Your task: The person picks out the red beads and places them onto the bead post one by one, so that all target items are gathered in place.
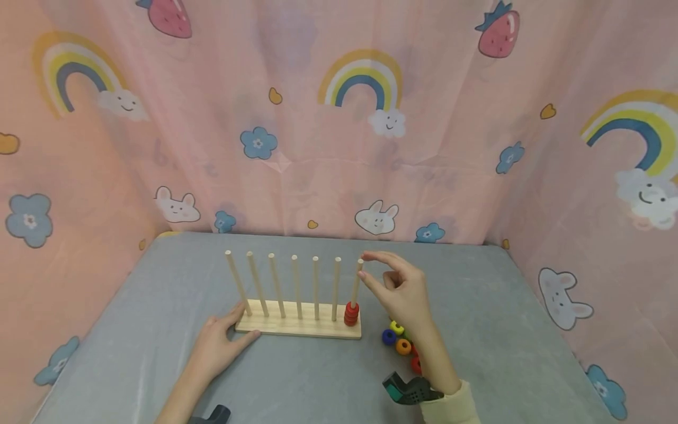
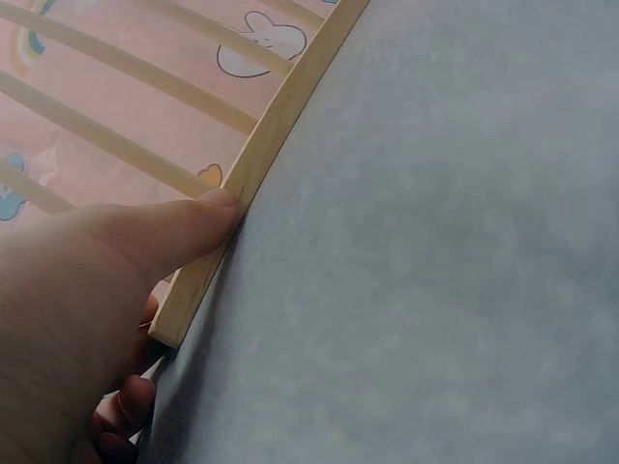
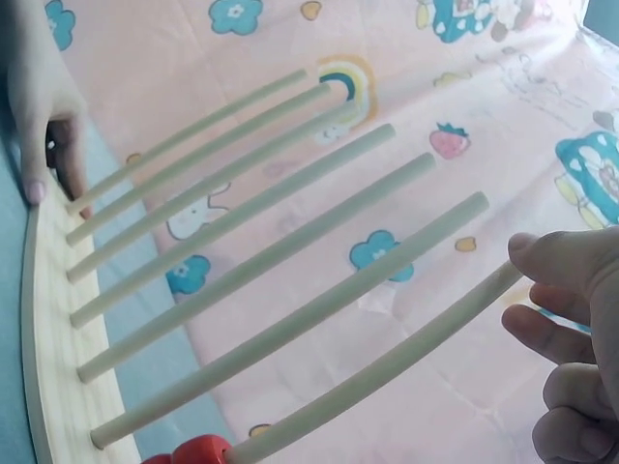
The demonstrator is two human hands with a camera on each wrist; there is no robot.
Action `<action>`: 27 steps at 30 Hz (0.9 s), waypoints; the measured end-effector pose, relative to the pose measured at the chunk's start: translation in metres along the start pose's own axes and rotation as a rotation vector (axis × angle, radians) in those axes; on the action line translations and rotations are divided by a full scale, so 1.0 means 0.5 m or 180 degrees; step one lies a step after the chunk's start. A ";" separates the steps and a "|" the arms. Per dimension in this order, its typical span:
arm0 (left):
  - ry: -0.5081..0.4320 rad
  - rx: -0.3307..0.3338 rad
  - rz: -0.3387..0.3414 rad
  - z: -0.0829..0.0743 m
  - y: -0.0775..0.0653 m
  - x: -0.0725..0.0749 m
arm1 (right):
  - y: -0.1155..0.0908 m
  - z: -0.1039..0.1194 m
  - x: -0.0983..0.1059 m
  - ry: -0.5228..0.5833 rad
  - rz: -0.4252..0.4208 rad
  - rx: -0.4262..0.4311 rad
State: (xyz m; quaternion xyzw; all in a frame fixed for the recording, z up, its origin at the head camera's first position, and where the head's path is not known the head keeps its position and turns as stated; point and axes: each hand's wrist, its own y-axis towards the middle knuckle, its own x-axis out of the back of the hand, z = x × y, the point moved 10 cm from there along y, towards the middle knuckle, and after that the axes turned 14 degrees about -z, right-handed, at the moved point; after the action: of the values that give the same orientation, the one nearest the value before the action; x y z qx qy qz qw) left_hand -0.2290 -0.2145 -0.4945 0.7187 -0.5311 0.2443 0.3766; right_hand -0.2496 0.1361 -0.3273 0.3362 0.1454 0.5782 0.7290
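Observation:
A wooden peg rack (image 1: pixel 296 327) with a row of upright pegs stands on the table. My left hand (image 1: pixel 219 344) holds its left end, the thumb on the front edge and the fingers behind, as the left wrist view (image 2: pixel 97 280) shows. Red beads (image 1: pixel 351 314) are stacked at the foot of the rightmost peg (image 1: pixel 356 288). Around the top of that peg is my right hand (image 1: pixel 405 291), thumb and forefinger spread apart with no bead between them. In the right wrist view the thumb (image 3: pixel 556 253) overlaps the peg's tip, so contact there is unclear.
Loose beads lie right of the rack, partly under the right forearm: a blue bead (image 1: pixel 389 337), an orange bead (image 1: pixel 403 347), a yellow bead (image 1: pixel 396 327) and red ones (image 1: pixel 416 365). A grey cloth covers the table (image 1: pixel 296 383). Pink patterned curtains (image 1: pixel 296 188) enclose the back and sides.

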 end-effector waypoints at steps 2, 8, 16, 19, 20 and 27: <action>0.0010 -0.0003 -0.0003 0.001 0.000 -0.001 | 0.000 -0.001 0.000 0.0005 0.0028 0.0032; 0.0011 -0.0022 -0.0022 0.000 0.000 -0.001 | -0.002 -0.011 0.009 -0.0139 0.0118 0.0109; 0.0012 0.0046 0.0051 0.002 -0.002 -0.002 | -0.024 -0.045 0.039 -0.0373 0.0152 -0.0071; 0.0000 0.0045 0.0055 0.001 -0.003 -0.002 | -0.031 -0.059 0.052 -0.0457 0.0167 -0.0120; -0.0009 0.0042 0.0053 0.001 -0.003 -0.002 | -0.033 -0.063 0.057 -0.0475 0.0173 -0.0141; 0.0004 0.0020 0.0017 0.001 -0.002 -0.003 | -0.050 -0.097 0.094 -0.0599 0.0193 -0.0327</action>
State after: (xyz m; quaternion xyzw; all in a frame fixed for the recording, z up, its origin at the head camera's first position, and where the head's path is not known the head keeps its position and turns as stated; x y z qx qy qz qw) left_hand -0.2285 -0.2139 -0.4963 0.7183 -0.5320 0.2475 0.3739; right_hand -0.2468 0.1932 -0.3710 0.3554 0.0363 0.5726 0.7379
